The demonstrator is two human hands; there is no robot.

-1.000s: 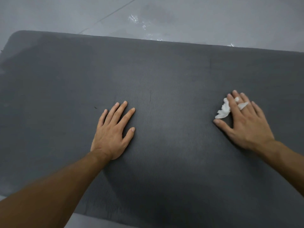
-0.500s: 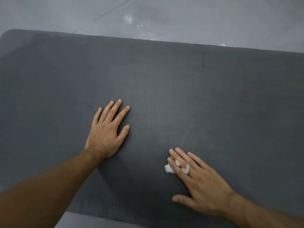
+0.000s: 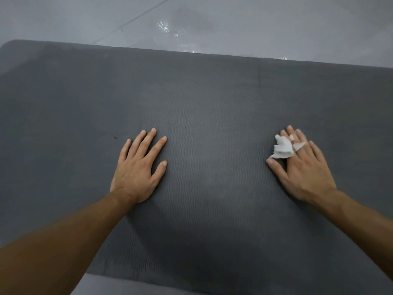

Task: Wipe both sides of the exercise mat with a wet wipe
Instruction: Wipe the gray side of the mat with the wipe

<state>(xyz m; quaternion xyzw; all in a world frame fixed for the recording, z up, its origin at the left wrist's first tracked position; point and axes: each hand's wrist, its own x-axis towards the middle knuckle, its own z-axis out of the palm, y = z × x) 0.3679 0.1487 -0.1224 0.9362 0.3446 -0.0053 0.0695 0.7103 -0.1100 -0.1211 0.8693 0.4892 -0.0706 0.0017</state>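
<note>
A dark grey exercise mat [image 3: 212, 99] with a fine ribbed texture lies flat on the floor and fills most of the head view. My left hand [image 3: 138, 167] rests palm down on the mat with straight, spread fingers. To the right, my right hand [image 3: 302, 167] presses a crumpled white wet wipe [image 3: 281, 149] against the mat under its straight fingers. Part of the wipe bulges out beside the index finger and shows between the fingers.
Grey floor [image 3: 276, 22] runs beyond the mat's far edge, with wet shiny spots [image 3: 170, 30] near that edge. A strip of floor [image 3: 110, 284] shows below the mat's near edge. The mat's rounded far left corner [image 3: 12, 44] is in view.
My right hand slid the wipe from the right toward me and left, then back out to the right and away. My left hand stayed pressed in place.
</note>
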